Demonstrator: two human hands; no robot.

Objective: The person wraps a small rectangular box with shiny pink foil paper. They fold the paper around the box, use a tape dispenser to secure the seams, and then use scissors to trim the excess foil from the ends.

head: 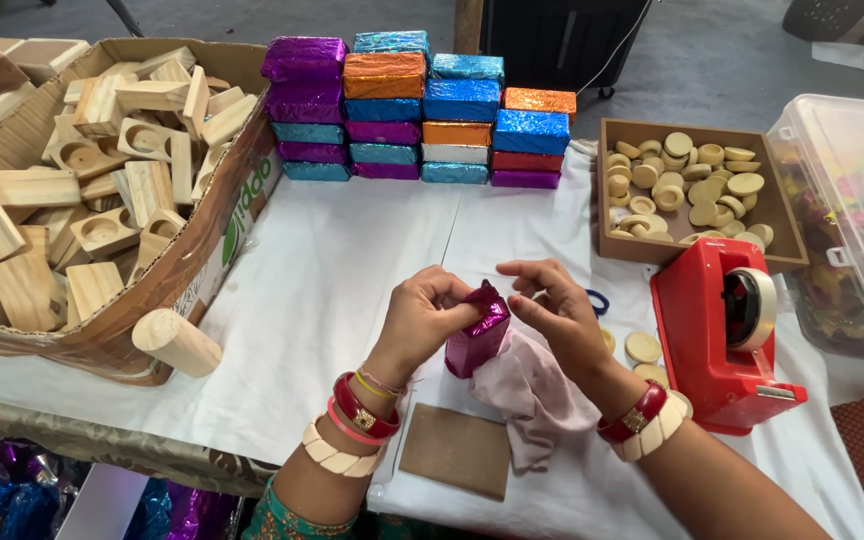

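Left hand (422, 310): your fingers are pinched shut on the top fold of the magenta block (475, 340), holding it upright just above the tabletop (332, 290).
Right hand (557, 305): it sits just right of the block, fingertips curled toward the foil at the top corner; whether they actually grip it cannot be told from here.
Block: it stands between your two hands, over the pink cloth (532, 395) under your right wrist. Its top fold looks loose and crumpled.
Near you: a brown card (455, 450) lies just below your left wrist; the red tape dispenser (722, 335) stands just right of your right hand, with a few discs (642, 347) between.
Farther off: the wrapped stack (422, 110) is well beyond both hands, the carton of wood blocks (102, 190) far to your left, the tray of discs (687, 185) beyond your right hand.
Risk, tearing: thin foil may split if you pull the fold too hard at the corner.
Risk, slipping: with only a fingertip pinch, the block could drop onto the cloth and the wrap spring open.
Risk, snagging: the cloth lies so close it might get folded in.
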